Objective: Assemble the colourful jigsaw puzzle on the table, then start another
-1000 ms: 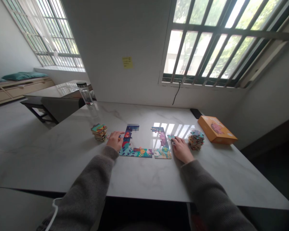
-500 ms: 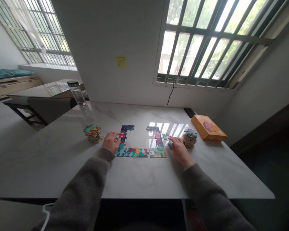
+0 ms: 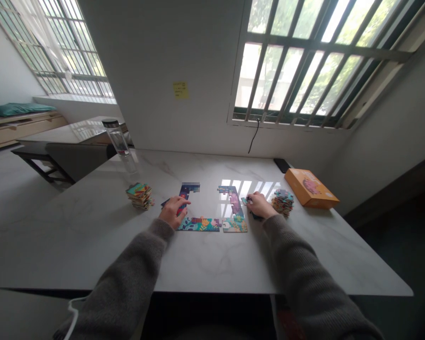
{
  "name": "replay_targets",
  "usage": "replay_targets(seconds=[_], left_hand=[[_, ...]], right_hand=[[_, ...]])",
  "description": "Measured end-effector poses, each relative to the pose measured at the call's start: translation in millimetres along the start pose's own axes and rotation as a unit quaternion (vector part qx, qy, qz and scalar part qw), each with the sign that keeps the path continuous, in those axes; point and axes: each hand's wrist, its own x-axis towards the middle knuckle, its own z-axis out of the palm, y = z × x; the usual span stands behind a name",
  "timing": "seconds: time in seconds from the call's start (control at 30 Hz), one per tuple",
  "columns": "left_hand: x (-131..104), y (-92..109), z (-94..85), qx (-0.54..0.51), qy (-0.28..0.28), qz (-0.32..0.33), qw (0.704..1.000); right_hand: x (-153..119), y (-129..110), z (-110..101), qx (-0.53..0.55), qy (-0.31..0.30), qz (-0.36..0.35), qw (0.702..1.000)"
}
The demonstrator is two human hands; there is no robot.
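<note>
A partly joined jigsaw puzzle frame (image 3: 201, 225) lies on the white marbled table (image 3: 205, 264), with gaps at its top and lower right. My left hand (image 3: 174, 211) rests on the frame's left side, fingers spread and flat over the pieces. A dark puzzle piece (image 3: 165, 203) pokes out left of that hand. On the right, my right hand (image 3: 261, 206) has its fingers curled down on a small loose puzzle piece (image 3: 244, 201). Partly hidden below this hand is another dark piece (image 3: 256, 217).
Stacks of puzzle pieces stand on both sides, a left stack (image 3: 140, 196) and a right stack (image 3: 282, 203). An orange box (image 3: 310, 189) and a black phone (image 3: 281, 165) lie at the back right. A glass bottle (image 3: 117, 138) stands at the back left.
My left hand has shifted slightly right and flattened over the frame's left side. My right hand has moved up and away from me, onto the upper loose piece.
</note>
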Motion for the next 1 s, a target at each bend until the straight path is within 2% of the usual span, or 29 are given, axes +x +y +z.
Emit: replay_targets(seconds=[0.17,0.3,0.43,0.57,0.63,0.7,0.77,0.9,1.0], left_hand=[[0.8,1.4,0.5,-0.008,-0.005,0.007,1.0],[1.6,3.6,0.4,-0.014,-0.01,-0.004,1.0],[2.3,10.9,1.3,-0.034,-0.017,0.004,0.999],[7.5,31.1,9.5,-0.092,-0.028,-0.028,0.995],[12.9,44.4,17.4,-0.132,-0.019,-0.088,0.987],[19.5,57.3,25.9,-0.18,-0.007,-0.145,0.973],[25.4,68.5,32.9,-0.226,-0.013,-0.166,0.96],[30.0,81.6,40.5,-0.291,-0.062,-0.161,0.941],[28.8,81.0,44.0,-0.327,-0.09,-0.167,0.926]], right_hand=[[4.6,1.4,1.3,0.012,-0.009,0.03,0.999],[2.0,1.4,-1.0,0.012,0.012,0.055,0.998],[-3.4,2.7,-9.3,0.06,0.023,0.054,0.996],[-12.3,-9.0,-15.5,0.184,0.081,-0.032,0.979],[-19.5,-25.2,-15.2,0.289,0.082,-0.104,0.948],[-28.2,-46.9,-13.2,0.371,0.051,-0.165,0.912],[-36.8,-69.4,-10.5,0.41,0.045,-0.217,0.885],[-46.8,-99.4,-4.8,0.45,0.031,-0.259,0.854],[-49.3,-105.0,-2.1,0.445,0.075,-0.246,0.857]])
